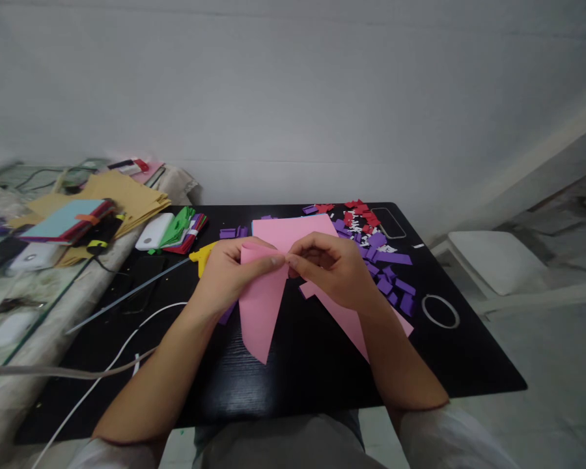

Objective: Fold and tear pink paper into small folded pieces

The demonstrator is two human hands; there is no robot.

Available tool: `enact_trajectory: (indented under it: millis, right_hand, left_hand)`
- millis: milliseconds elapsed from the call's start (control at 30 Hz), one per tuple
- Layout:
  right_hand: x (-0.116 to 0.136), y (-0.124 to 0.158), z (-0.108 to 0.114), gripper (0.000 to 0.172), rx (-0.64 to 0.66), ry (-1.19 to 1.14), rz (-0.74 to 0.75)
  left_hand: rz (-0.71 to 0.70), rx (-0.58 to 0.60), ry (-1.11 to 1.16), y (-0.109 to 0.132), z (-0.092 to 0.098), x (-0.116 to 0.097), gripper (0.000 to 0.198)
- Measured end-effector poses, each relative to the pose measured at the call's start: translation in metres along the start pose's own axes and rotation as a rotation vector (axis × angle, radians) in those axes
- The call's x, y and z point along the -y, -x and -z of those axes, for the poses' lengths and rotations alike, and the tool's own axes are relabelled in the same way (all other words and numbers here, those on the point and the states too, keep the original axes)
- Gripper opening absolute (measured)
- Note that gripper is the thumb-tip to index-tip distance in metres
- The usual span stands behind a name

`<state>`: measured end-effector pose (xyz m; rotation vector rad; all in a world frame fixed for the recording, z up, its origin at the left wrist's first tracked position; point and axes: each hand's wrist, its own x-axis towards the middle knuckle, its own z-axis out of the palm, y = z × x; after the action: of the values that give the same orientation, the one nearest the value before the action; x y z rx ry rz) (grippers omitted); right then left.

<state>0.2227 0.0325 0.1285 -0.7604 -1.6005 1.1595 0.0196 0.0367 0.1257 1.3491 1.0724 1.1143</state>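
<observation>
A folded piece of pink paper [262, 319] hangs from my hands above the black table. My left hand [229, 270] pinches its upper edge between thumb and fingers. Close against it, my right hand [329, 267] pinches the right corner of the same paper, fingers curled; the fingertips of both hands nearly meet. Behind my hands lies a pink sheet [293, 228]. Another pink paper piece [344, 326] is on the table, partly hidden under my right hand and forearm. A yellow glue gun [204, 256] shows in part beyond my left hand.
Purple paper pieces [395, 286] and red scraps [361, 212] are scattered at the right. A clear ring [440, 311] lies near the right edge. At left are green paper pieces [178, 227], a glue stick [131, 293] and a white cable [112, 365]. A white stool [498, 260] stands at right.
</observation>
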Motion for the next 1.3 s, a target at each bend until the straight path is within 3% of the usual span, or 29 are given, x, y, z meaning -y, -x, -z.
enact_trajectory:
  millis: [267, 867, 1300]
  right_hand:
    - [0.0052, 0.0035, -0.0061, 0.021, -0.085, 0.011, 0.033]
    - [0.0005, 0.0023, -0.0062, 0.013, -0.105, -0.047, 0.025]
    - [-0.0010, 0.0006, -0.0065, 0.018, -0.104, -0.122, -0.039]
  left_hand:
    - [-0.045, -0.068, -0.035, 0.0026, -0.0029, 0.0003, 0.024]
    - [-0.054, -0.093, -0.008, 0.0048, -0.0060, -0.0016, 0.022]
    - [-0.052, -0.093, -0.009, 0.0046, -0.0064, -0.0016, 0.021]
